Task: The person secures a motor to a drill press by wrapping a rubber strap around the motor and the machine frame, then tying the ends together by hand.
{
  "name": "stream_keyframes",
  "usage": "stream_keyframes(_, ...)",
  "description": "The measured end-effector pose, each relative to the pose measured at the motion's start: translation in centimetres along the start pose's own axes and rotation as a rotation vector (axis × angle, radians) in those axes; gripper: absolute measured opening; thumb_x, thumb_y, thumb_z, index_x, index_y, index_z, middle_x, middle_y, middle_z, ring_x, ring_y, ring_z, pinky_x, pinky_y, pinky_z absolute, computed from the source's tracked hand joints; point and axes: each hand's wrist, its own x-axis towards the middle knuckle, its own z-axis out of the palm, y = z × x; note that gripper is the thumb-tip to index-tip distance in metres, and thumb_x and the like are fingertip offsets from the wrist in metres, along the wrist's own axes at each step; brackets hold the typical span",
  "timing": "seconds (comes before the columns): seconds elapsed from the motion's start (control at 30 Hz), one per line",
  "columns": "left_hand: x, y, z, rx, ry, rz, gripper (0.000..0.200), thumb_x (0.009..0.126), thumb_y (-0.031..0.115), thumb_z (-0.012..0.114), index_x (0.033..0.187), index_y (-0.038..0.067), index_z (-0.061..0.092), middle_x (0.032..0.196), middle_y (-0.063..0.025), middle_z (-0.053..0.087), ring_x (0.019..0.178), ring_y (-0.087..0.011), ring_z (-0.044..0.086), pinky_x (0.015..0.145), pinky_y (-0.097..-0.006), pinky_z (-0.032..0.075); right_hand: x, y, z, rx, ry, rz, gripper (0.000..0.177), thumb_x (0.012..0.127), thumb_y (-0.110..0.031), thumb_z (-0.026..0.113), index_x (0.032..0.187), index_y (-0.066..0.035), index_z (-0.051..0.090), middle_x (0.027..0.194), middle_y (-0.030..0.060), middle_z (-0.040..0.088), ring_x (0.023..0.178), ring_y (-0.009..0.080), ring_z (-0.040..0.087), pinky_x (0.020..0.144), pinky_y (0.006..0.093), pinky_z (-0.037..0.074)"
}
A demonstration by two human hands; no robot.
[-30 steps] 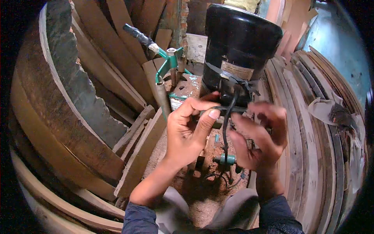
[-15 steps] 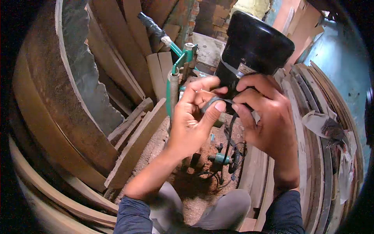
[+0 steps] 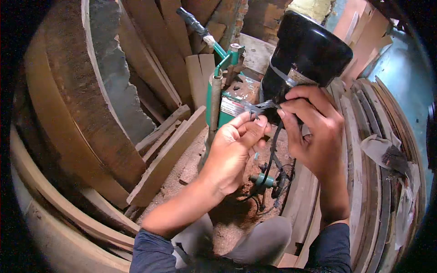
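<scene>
Black tape (image 3: pixel 260 108) held stretched between two hands, its long axis running left to right, left hand (image 3: pixel 237 148) and right hand (image 3: pixel 314 127) raised, fingertips pinched.

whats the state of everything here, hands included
left hand: fingers closed on the dark strip
right hand: fingers bent, grip unclear
dark strip: crumpled, partly hidden by the fingers
black housing: grey band around it
cord: hanging, curved
lever grip: wrapped in dark tape
plastic bag: crumpled, draped over boards
sawdust: loose, scattered
</scene>
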Motion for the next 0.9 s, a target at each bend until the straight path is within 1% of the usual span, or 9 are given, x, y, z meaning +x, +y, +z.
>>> stream_keyframes(0.03,-0.5,0.3,0.7,0.003,0.051,-0.012,0.019,0.096,0.021,0.069,0.108,0.006,0.066,0.089,0.0041,0.066,0.071,-0.0005,0.053,0.06,-0.0154,0.04,0.1,0.0,-0.2,0.01,0.008,0.003,0.01,0.075,0.002,0.073,0.081,-0.001,0.066,0.092,0.0119,0.066,0.083,0.0296,0.065,0.073,0.0358,0.052)
stream_keyframes(0.2,0.7,-0.2,-0.4,0.269,0.012,0.129,0.022,0.095,0.022,0.07,0.106,0.003,0.068,0.085,0.0035,0.067,0.065,-0.0026,0.053,0.057,-0.02,0.043,0.5,0.2,-0.1,-0.088,-0.006,-0.099,0.013,0.07,0.0,0.073,0.081,-0.006,0.069,0.09,0.0078,0.065,0.082,0.0275,0.064,0.071,0.0369,0.053)
stream_keyframes(0.3,1.3,-0.6,-0.8,0.551,-0.064,0.455,0.022,0.093,0.021,0.071,0.102,0.0,0.07,0.082,-0.0004,0.068,0.065,-0.0065,0.055,0.06,-0.0281,0.047,0.8,0.1,-0.1,-0.162,-0.035,-0.125,0.012,0.07,-0.004,0.073,0.081,-0.007,0.069,0.09,0.0059,0.066,0.082,0.0256,0.064,0.07,0.0364,0.054)
stream_keyframes(0.4,1.1,-0.4,-0.5,0.837,0.022,0.652,0.017,0.09,0.017,0.071,0.095,0.0,0.07,0.079,-0.0075,0.068,0.067,-0.0165,0.062,0.065,-0.0367,0.05,1.1,0.2,0.0,-0.171,-0.047,-0.161,0.011,0.071,-0.008,0.072,0.081,-0.008,0.07,0.091,0.0042,0.066,0.082,0.0242,0.064,0.07,0.0362,0.055)
stream_keyframes(0.47,0.3,0.7,0.1,1.428,0.111,1.046,0.013,0.085,0.014,0.071,0.092,0.003,0.069,0.08,-0.0131,0.067,0.073,-0.0259,0.064,0.066,-0.04,0.051,1.4,0.1,0.0,-0.189,-0.065,-0.172,0.011,0.071,-0.009,0.072,0.082,-0.008,0.07,0.091,0.0037,0.067,0.083,0.0238,0.064,0.07,0.0363,0.055)
stream_keyframes(0.5,-0.3,1.0,0.8,1.453,0.143,1.011,0.01,0.083,0.009,0.071,0.091,0.003,0.069,0.08,-0.0155,0.066,0.079,-0.0348,0.064,0.069,-0.0396,0.051,1.4,0.1,-0.1,-0.208,-0.078,-0.175,0.011,0.072,-0.01,0.071,0.082,-0.008,0.07,0.091,0.0032,0.067,0.084,0.0235,0.064,0.07,0.0364,0.055)
stream_keyframes(0.6,-0.6,0.7,0.8,1.583,0.231,1.118,0.012,0.083,0.01,0.072,0.095,0.006,0.07,0.081,-0.0131,0.067,0.079,-0.0327,0.064,0.067,-0.0419,0.051,1.5,-0.3,-0.4,-0.277,-0.146,-0.137,0.009,0.071,-0.016,0.072,0.079,-0.011,0.069,0.091,0.0002,0.064,0.102,0.023,0.064,0.079,0.0355,0.057)
stream_keyframes(0.77,-1.3,1.0,0.5,1.838,0.375,1.238,0.013,0.075,0.015,0.064,0.086,0.011,0.064,0.107,-0.0008,0.058,0.106,-0.0201,0.055,0.09,-0.0387,0.039,2.5,-1.0,-1.1,-0.305,-0.246,-0.135,0.005,0.074,-0.014,0.068,0.076,-0.01,0.069,0.09,0.0021,0.064,0.096,0.0234,0.064,0.078,0.0372,0.057)
stream_keyframes(0.9,-0.6,2.2,0.3,1.845,0.29,1.38,0.013,0.077,0.012,0.062,0.089,0.008,0.063,0.116,-0.0061,0.062,0.116,-0.0231,0.056,0.094,-0.0397,0.04,3.1,-1.1,-1.3,-0.309,-0.304,-0.174,0.006,0.076,-0.013,0.065,0.075,-0.009,0.069,0.088,0.0053,0.064,0.093,0.0252,0.065,0.076,0.0386,0.056)
